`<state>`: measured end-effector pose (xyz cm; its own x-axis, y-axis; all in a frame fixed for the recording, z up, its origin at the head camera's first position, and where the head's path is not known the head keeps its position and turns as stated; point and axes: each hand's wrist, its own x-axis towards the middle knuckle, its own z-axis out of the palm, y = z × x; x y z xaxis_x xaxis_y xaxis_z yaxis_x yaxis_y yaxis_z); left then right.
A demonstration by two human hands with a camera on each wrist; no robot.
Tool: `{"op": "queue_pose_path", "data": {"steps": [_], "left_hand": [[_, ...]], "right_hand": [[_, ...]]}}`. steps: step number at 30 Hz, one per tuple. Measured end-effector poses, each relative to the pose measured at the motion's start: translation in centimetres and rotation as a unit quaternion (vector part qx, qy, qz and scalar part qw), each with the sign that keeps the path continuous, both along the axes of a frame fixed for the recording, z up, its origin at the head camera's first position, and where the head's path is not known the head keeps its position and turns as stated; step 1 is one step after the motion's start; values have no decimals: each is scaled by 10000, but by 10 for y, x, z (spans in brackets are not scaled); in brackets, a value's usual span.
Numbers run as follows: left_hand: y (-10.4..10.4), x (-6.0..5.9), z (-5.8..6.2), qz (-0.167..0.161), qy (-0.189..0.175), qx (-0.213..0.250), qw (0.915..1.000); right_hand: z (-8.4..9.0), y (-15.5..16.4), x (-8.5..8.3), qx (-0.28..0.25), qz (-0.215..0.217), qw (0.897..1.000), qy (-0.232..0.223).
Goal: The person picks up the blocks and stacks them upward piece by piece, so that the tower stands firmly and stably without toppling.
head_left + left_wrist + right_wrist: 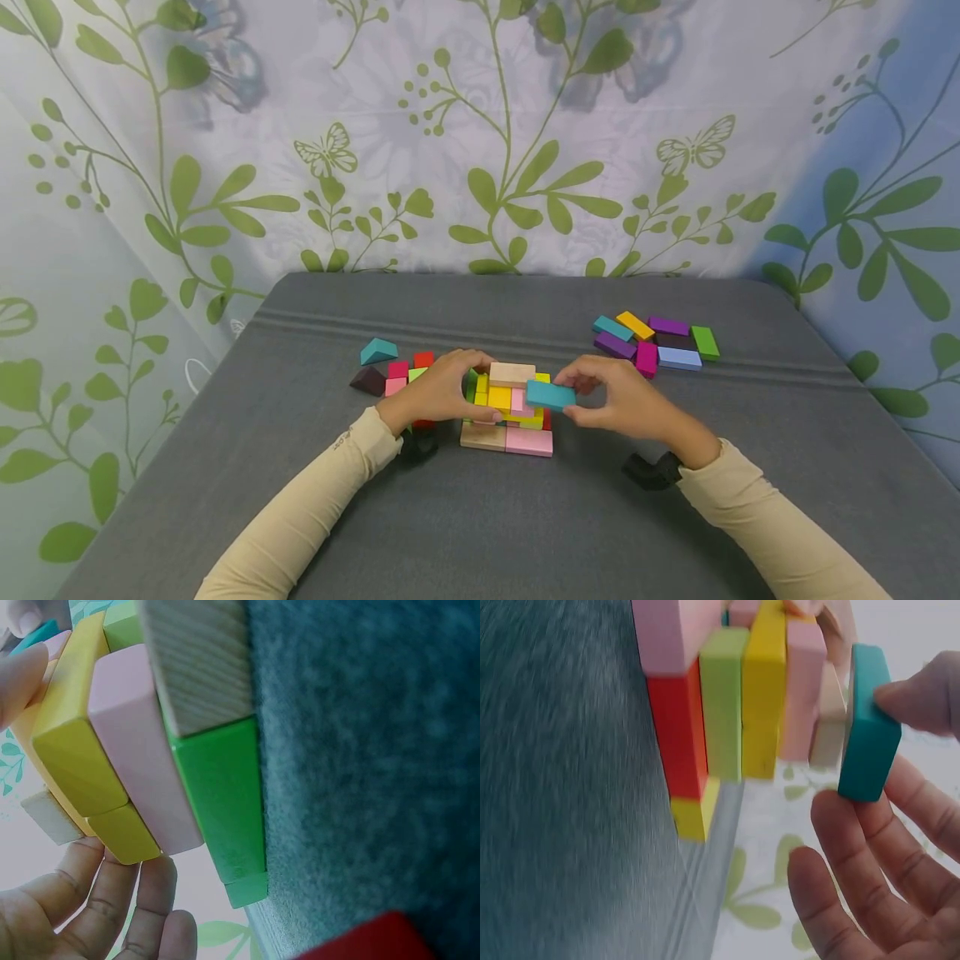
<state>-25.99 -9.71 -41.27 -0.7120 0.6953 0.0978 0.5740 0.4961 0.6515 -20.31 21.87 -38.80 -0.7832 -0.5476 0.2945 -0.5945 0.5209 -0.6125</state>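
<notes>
While my left hand [438,392] steadies the block stack [510,408] | right hand [626,400] pinches teal block [551,394] | next, I judge: lower it flat (gently) on top.

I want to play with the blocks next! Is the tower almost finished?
Partly done. A stack of blocks already stands several layers high, with a plain wooden block on top. The left hand touches the stack's side, while the right hand pinches a teal block beside the top. Plenty is left: loose flat blocks at the far right and a few small blocks on the left.
</notes>
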Motion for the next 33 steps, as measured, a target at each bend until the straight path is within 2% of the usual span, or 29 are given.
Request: {"op": "queue_pose_path", "data": {"steps": [13,27,33], "left_hand": [[1,0,1,-53,-47,48,10000],[0,0,0,-66,104,-24,9999],[-1,0,1,-131,79,163,9997]], "right_hand": [[-8,-29,7,-188,47,9983,542],[-14,-42,5,-179,79,9940,1074],[-14,-44,3,-199,55,9931,1151]]}}
